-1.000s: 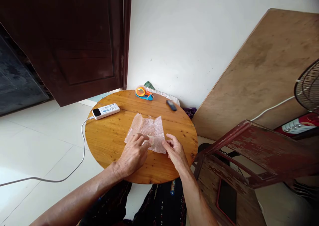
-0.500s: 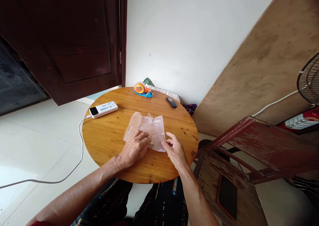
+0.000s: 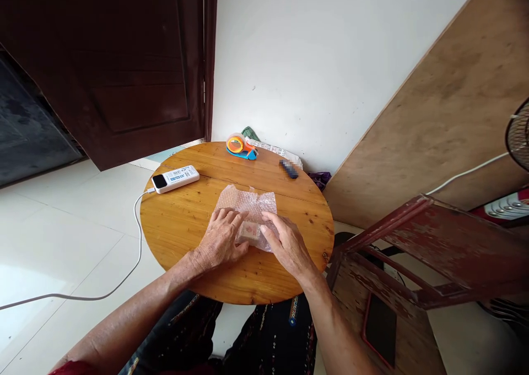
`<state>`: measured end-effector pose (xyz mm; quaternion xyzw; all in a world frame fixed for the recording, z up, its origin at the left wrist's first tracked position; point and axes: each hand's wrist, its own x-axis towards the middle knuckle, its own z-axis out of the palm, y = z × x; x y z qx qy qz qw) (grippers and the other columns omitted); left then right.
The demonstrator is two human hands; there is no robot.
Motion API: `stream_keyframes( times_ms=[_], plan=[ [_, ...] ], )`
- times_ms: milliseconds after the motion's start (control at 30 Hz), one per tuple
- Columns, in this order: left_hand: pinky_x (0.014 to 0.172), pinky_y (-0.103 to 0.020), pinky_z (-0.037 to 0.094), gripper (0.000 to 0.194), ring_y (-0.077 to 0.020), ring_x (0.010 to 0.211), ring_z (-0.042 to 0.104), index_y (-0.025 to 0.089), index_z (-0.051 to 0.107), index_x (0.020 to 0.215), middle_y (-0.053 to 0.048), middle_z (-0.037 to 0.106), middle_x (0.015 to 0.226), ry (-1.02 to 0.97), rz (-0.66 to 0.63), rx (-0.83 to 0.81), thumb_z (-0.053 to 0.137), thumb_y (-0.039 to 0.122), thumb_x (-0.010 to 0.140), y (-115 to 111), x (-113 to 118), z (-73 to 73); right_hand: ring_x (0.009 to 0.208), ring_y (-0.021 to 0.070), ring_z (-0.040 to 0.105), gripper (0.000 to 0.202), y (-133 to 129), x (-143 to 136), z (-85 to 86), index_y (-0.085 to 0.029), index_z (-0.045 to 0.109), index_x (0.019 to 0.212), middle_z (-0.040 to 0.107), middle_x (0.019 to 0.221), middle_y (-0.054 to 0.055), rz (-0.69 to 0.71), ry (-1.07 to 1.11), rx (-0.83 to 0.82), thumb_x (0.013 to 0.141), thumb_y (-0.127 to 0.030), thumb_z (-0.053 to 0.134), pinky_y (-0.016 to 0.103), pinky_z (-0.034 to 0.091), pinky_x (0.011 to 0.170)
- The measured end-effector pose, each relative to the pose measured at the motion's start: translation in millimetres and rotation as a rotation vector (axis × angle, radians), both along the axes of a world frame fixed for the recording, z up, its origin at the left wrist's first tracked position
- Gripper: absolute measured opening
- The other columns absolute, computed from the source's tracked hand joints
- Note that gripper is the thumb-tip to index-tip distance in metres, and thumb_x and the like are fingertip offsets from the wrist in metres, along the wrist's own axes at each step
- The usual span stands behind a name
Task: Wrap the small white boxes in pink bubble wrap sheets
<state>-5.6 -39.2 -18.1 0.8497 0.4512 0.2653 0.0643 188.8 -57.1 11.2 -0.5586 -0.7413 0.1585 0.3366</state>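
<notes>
A sheet of clear bubble wrap (image 3: 252, 201) lies on the round wooden table (image 3: 185, 223). Under or within its near part shows a small flat pale piece with a reddish mark (image 3: 250, 230); I cannot make out its kind. My left hand (image 3: 221, 236) rests on the wrap's left side, fingers stretched out and thumb beside the small piece. Over the right side lies my right hand (image 3: 285, 240), fingers extended and slightly apart, touching the wrap. Neither hand grips anything. Parts of the wrap are hidden beneath both hands.
A white device (image 3: 176, 179) with a cable stands at the table's left. Toward the back are an orange-and-blue tape dispenser (image 3: 242, 146) and a dark blurred object (image 3: 289, 169). A wooden chair (image 3: 384, 270) holding a phone (image 3: 379, 329) is at the right.
My left hand has shifted left off the small piece, uncovering it. My right hand has let go of the wrap's right edge and moved inward over it. The view has turned slightly.
</notes>
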Motion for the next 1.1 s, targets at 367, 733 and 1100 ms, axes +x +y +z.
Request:
stream_keyframes(
  times_ms=[367, 733, 1100],
  plan=[
    [0.089, -0.043, 0.051, 0.032, -0.0230, 0.080, 0.066, 0.020, 0.069, 0.098, -0.005, 0.069, 0.078, 0.105, -0.119, -0.177, 0.052, 0.046, 0.092, -25, -34, 32.6, 0.062, 0.0146, 0.058, 0.025, -15, 6, 5.4, -0.025, 0.069, 0.104, 0.065, 0.072, -0.001, 0.134, 0.052, -0.242, 0.093, -0.036, 0.050, 0.027, 0.045, 0.062],
    [0.102, -0.044, 0.047, 0.072, -0.0309, 0.120, 0.054, 0.021, 0.045, 0.137, -0.012, 0.058, 0.126, 0.222, 0.003, -0.302, 0.075, 0.037, 0.074, -28, -27, 1.3, 0.104, 0.0243, 0.062, 0.038, 12, -15, -12.4, -0.022, 0.059, 0.115, 0.068, 0.110, 0.007, 0.115, -0.262, -0.121, 0.078, -0.015, 0.065, 0.039, 0.048, 0.090],
    [0.096, -0.044, 0.049, 0.070, -0.0304, 0.113, 0.057, 0.024, 0.044, 0.138, -0.010, 0.060, 0.119, 0.133, -0.017, -0.251, 0.073, 0.039, 0.076, -27, -28, -5.5, 0.104, 0.0227, 0.062, 0.039, 6, -18, -13.1, -0.022, 0.057, 0.117, 0.066, 0.113, 0.006, 0.151, -0.264, -0.124, 0.080, -0.013, 0.061, 0.037, 0.049, 0.088]
  ],
)
